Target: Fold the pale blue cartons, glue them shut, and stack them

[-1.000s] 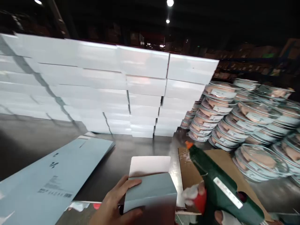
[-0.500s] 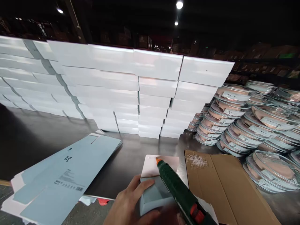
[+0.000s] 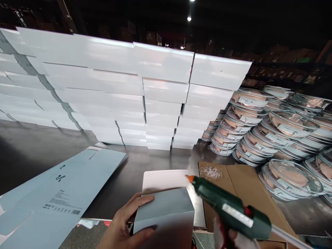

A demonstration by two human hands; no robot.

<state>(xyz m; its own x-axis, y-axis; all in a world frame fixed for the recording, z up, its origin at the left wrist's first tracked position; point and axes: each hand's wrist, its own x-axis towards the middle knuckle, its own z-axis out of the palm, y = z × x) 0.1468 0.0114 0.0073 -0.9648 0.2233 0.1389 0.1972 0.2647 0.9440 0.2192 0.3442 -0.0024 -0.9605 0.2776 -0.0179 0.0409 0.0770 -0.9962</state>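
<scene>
We hold a pale blue carton (image 3: pixel 163 214) upright at the near edge of the dark surface (image 3: pixel 36 152) with our left hand (image 3: pixel 124 224), thumb across its front face and fingers curled round its left side, so that it cannot slide. Its white end flap (image 3: pixel 164 180) stands open and lies back away from us, leaving the inner face bare to the nozzle. Our right hand (image 3: pixel 228 238) is clenched round the grip of a green glue gun (image 3: pixel 228 207); its orange tip sits at the flap's right edge, though we cannot tell whether it touches.

A flattened brown cardboard sheet (image 3: pixel 249 186) lies just right of the carton, with a crust of dried glue at its far corner, seemingly a rest for the gun. Flat blue carton blanks (image 3: pixel 64 186) lie to our left within reach. Behind stand stacked white boxes (image 3: pixel 155 90), and to the right leaning stacks of round clear-lidded trays (image 3: pixel 272 131).
</scene>
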